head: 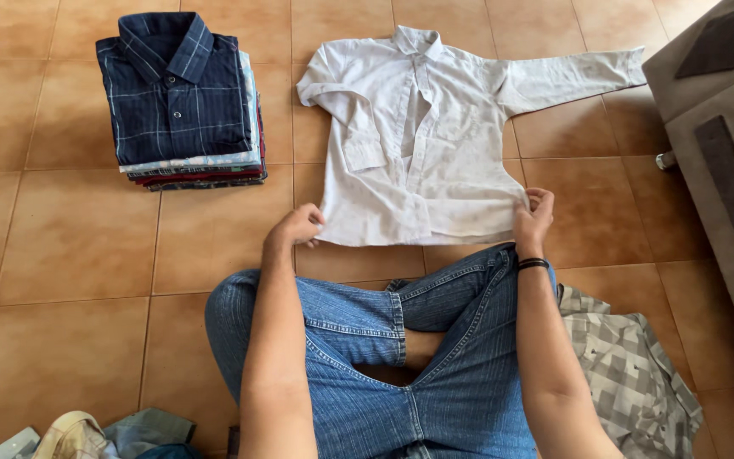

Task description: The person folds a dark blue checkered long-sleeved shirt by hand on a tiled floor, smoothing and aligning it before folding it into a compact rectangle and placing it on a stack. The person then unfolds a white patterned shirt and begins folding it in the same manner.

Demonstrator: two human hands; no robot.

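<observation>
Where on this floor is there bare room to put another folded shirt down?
Bare tile lies left of the left hand, below the stack of folded shirts and beside the jeans. A narrower strip runs between the stack and the white shirt. The right side is crowded: sofa, checked shirt, right hand.

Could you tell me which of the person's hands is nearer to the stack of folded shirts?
The left hand. It grips the white shirt's lower left corner, just below and right of the stack of folded shirts. The right hand holds the opposite corner, farther away.
</observation>
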